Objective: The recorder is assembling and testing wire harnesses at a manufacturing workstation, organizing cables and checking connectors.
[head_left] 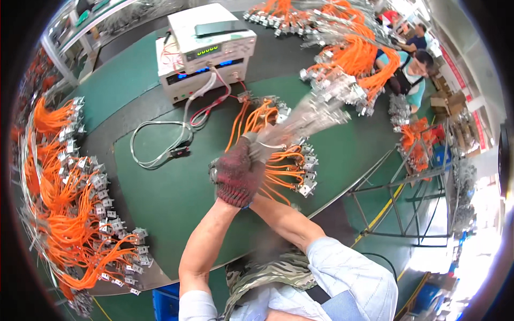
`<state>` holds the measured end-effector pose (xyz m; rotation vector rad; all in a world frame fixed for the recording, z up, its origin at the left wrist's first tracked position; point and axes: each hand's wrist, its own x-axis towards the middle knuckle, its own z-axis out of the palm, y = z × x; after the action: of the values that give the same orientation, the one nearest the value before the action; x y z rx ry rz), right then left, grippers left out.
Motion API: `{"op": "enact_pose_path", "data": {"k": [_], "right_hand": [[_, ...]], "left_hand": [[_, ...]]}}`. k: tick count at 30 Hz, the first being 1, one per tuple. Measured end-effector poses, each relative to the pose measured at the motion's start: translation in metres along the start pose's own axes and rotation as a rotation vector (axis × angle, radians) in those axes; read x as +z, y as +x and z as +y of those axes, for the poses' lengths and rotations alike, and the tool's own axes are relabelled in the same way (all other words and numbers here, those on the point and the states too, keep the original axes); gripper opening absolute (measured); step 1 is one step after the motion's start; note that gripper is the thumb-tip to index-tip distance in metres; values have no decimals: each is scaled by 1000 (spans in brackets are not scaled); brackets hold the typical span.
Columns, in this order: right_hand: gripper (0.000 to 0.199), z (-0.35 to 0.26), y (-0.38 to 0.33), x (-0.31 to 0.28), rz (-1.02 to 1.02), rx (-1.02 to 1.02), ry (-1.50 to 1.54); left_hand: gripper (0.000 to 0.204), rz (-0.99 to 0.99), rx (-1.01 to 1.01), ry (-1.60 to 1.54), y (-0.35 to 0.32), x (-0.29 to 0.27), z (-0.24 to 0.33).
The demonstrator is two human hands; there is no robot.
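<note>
Head view, 1 frame.

Surface: green worktop (160, 198) with a curved front edge, crossed by a darker band running under the instruments.

Item 1: left hand (235, 174) in a dark red knitted glove, closed into a fist around a bundle of orange wires (278, 166). The bundle sits at the centre of the worktop, its metal end fittings fanned out to the right just beside the hands.

Item 2: right hand (262, 147) in a grey glove, closed on the upper end of the same bundle, touching the left hand. A blurred spray of pale wire ends (316, 115) streams up and right from it.

Item 3: 2 stacked white test instruments (206, 53) at the far edge, lit digit displays on their fronts; a dark flat slab lies on top.

Item 4: grey and red test leads (176, 134) looped from the instruments onto the worktop, left of the hands.

Item 5: long heap of orange wire harnesses (69, 214) along the left edge.

Item 6: second heap of harnesses (342, 48) at the far right.

Room: another person (412, 69) seated beyond that heap; metal frame rack (412, 187) at right; cardboard boxes (447, 99) behind.
</note>
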<state>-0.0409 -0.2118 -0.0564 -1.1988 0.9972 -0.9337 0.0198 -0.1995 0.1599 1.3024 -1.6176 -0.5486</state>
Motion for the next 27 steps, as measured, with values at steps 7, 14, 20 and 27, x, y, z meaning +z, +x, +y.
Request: {"op": "enact_pose_path", "data": {"k": [7,14,20,27], "right_hand": [[41,-29,16,12,47,-170,-425],[47,-130,10,11,34,-357,-648],[45,-190,-140,-124,68,-570,-403],[50,-160,-243,-151,167,-167,-780]], "left_hand": [[39,-248,242,427,8,22,-36],[40,168,198,204,70,-1,-94],[55,335,369,278,27,5,-48],[73,133,66,302,-132,7,-30]]}}
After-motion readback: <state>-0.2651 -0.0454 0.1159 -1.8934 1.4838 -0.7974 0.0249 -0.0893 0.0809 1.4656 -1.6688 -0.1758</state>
